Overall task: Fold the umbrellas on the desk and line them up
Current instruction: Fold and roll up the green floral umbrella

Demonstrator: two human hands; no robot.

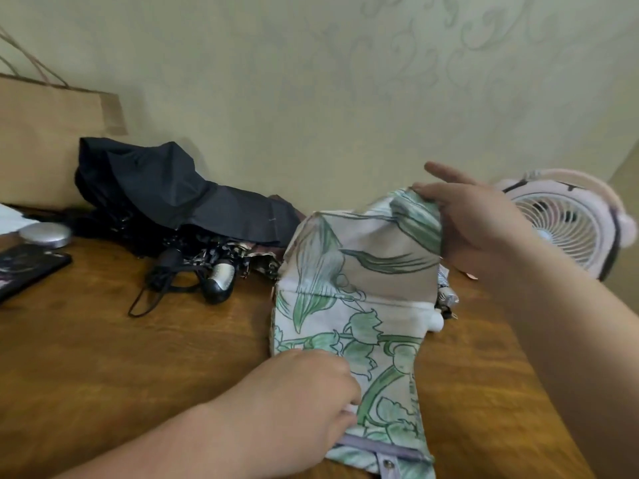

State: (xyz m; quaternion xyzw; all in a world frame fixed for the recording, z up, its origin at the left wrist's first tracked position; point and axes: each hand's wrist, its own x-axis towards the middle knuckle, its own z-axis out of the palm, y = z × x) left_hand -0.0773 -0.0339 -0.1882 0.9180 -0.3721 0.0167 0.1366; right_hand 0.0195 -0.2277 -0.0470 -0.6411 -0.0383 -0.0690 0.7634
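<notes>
At the far left a stiff brown paper bag (41,143) with twisted cord handles stands against the wall. Before it lie a domed silver tin (45,234) and a dark, glossy phone-like slab (27,267) on the grained wooden tabletop (138,357). Just right of them the black umbrella (166,191) lies slumped, its matte canopy loose and crumpled and its rounded handle and cord loop pointing forward. Near the middle, the left hand (311,392) closes its grip on the lower folds of the floral umbrella (359,288). This thin white fabric, printed with green leaves, is raised off the tabletop. The right hand (484,223) pinches its top edge, forefinger straight. Behind that hand stands a round pink fan (567,226) with a white slatted grille.
</notes>
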